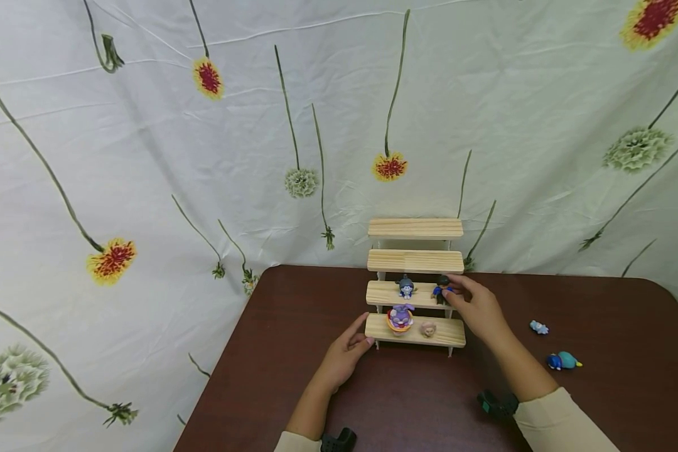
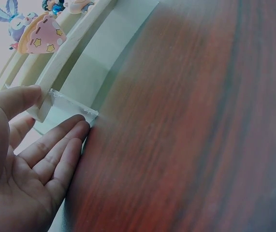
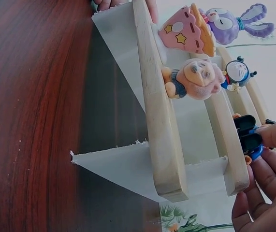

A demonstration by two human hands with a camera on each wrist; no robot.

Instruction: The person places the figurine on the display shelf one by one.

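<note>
A four-tier wooden display stand (image 1: pixel 415 260) with clear side supports is at the middle of the table. My right hand (image 1: pixel 480 314) pinches a small figurine (image 1: pixel 442 292) in dark clothes with blue, at the right end of the second tier from the bottom. In the right wrist view its dark legs (image 3: pixel 246 133) point toward the camera. My left hand (image 1: pixel 339 361) holds the left end of the bottom board between thumb and index finger. On that board sit a purple rabbit figurine (image 1: pixel 401 314) and a fluffy pink-headed figurine (image 1: pixel 427 329). A blue-hatted figurine (image 1: pixel 405 287) stands on the second tier.
On the table (image 1: pixel 610 314) right of the stand lie a small light-blue figurine (image 1: pixel 539 327) and a blue-and-teal figurine (image 1: pixel 565 360), near my right forearm. A white flower-print cloth (image 1: pixel 339 138) hangs right behind the stand.
</note>
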